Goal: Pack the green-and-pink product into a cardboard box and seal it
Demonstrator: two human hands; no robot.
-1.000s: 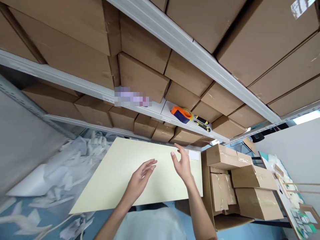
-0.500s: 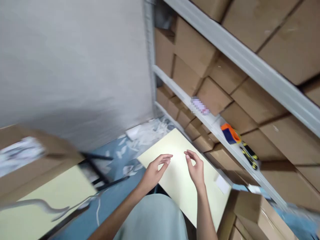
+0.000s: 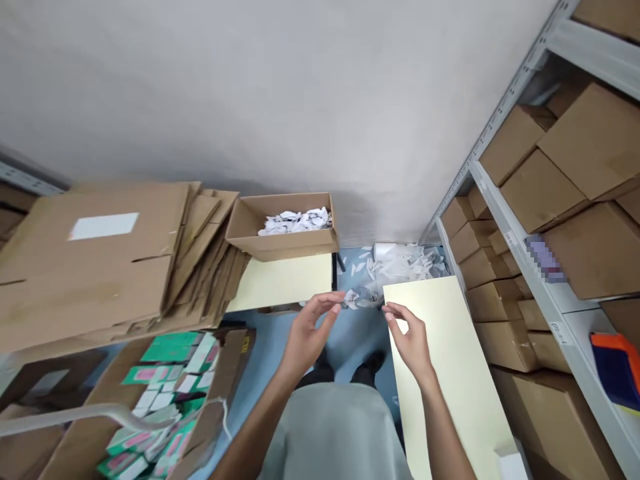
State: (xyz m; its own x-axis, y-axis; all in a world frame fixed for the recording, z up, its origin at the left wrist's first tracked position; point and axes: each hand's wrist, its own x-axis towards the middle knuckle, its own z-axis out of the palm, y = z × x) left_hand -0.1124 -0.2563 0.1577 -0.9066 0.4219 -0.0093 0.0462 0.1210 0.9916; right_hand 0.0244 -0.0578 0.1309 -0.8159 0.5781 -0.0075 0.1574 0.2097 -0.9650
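My left hand [image 3: 311, 333] hangs in the air in front of my body, fingers bent loosely and thumb apart, holding nothing. Opposite it, my right hand [image 3: 409, 339] is raised over the near edge of a pale yellow table [image 3: 440, 373], also empty, its fingers curved and spread from the thumb. A gap lies between the two hands, with the blue floor [image 3: 350, 333] and some clear plastic [image 3: 367, 295] showing beyond it. Neither hand touches the table or any other thing.
Flattened cardboard [image 3: 100, 267] is stacked at left, above a carton of green-and-white boxes [image 3: 165, 400]. An open carton [image 3: 280, 247] holds crumpled paper [image 3: 297, 221] by the wall. Shelves of brown boxes [image 3: 565, 153] stand right, with an orange-and-blue item [image 3: 615, 363]. Scraps [image 3: 405, 261] litter the floor.
My view has turned left, bringing the cardboard stack and the carton of green-and-white boxes into sight. Both hands stay empty in much the same pose, slightly farther apart.
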